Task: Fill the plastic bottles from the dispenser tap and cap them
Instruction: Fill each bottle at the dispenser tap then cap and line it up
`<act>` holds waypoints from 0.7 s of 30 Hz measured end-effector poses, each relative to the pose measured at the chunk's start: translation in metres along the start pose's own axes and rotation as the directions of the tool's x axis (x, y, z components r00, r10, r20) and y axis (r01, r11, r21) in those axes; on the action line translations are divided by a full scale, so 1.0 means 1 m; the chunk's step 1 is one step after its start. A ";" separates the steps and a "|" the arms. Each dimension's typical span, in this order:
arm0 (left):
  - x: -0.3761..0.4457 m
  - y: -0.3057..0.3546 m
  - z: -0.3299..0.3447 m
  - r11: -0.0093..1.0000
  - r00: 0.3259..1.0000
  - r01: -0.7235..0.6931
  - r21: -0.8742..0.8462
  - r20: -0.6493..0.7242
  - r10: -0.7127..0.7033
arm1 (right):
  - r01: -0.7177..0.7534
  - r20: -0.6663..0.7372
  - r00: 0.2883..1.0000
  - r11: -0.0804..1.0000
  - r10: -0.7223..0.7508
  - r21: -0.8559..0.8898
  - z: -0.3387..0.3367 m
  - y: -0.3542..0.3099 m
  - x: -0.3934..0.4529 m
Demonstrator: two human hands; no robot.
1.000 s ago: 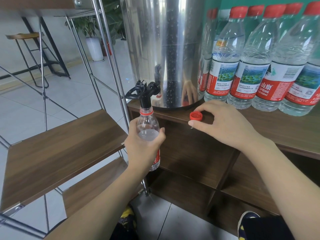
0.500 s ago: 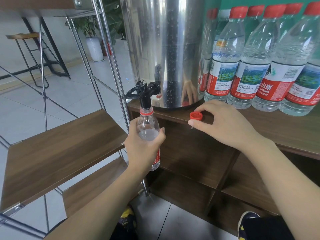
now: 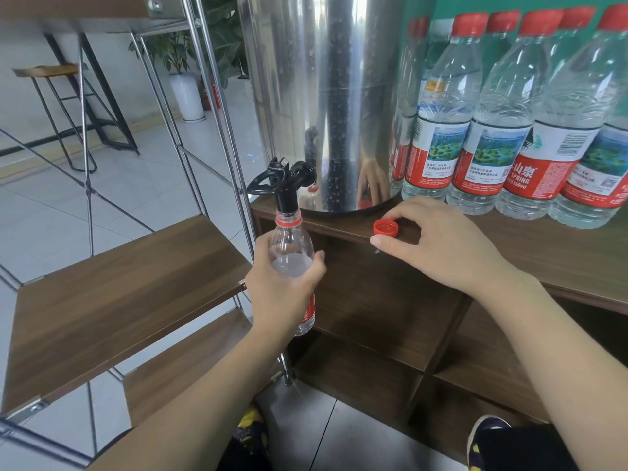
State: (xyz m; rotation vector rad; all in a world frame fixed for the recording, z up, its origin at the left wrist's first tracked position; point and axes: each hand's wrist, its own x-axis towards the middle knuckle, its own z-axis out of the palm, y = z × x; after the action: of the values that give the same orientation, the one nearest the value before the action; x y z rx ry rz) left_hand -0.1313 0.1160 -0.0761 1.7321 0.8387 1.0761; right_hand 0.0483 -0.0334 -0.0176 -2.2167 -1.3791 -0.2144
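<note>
In the centre of the frame the left hand (image 3: 283, 294) is wrapping its grip around the open bottle (image 3: 292, 263), holding it upright with its mouth directly under the black tap (image 3: 289, 185) of the steel dispenser (image 3: 326, 96). Water is showing well up in the shoulder, just below the neck, so the fill looks nearly finished.

To the right of centre the right hand (image 3: 438, 246) is resting on the edge of the table (image 3: 560, 253), its thumb and forefinger pinching the red cap (image 3: 385, 228), which is sitting open side up at the very lip.

The main risk is overflow: with so little room left in the neck, a late shut-off would be sending water down the label and onto the floor below. Squeezing the thin plastic harder would be pushing water out too. The cap is lying so near the edge that a nudge could be knocking it off. The capped bottles (image 3: 492, 130) at the upper right are standing just behind the right hand, where a careless lift could be tipping one.
</note>
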 end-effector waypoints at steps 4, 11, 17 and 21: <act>0.000 0.001 0.000 1.000 1.000 0.003 0.003 -0.003 -0.003 | 0.001 0.000 1.000 1.000 -0.001 0.006 0.000 0.000 -0.001; 0.000 0.001 0.001 1.000 1.000 0.005 0.002 -0.006 -0.005 | 0.007 -0.007 1.000 1.000 -0.007 0.014 0.000 -0.001 -0.001; 0.000 0.001 0.001 1.000 1.000 0.008 -0.003 -0.003 -0.009 | 0.010 -0.008 1.000 1.000 -0.010 0.014 -0.001 -0.002 -0.002; -0.001 0.000 0.000 1.000 1.000 0.004 -0.005 -0.005 -0.004 | 0.008 -0.007 1.000 1.000 -0.008 0.011 -0.001 -0.001 -0.002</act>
State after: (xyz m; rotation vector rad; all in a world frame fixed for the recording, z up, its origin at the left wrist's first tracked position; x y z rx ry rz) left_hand -0.1313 0.1152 -0.0759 1.7230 0.8416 1.0795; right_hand 0.0464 -0.0345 -0.0173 -2.2000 -1.3824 -0.2167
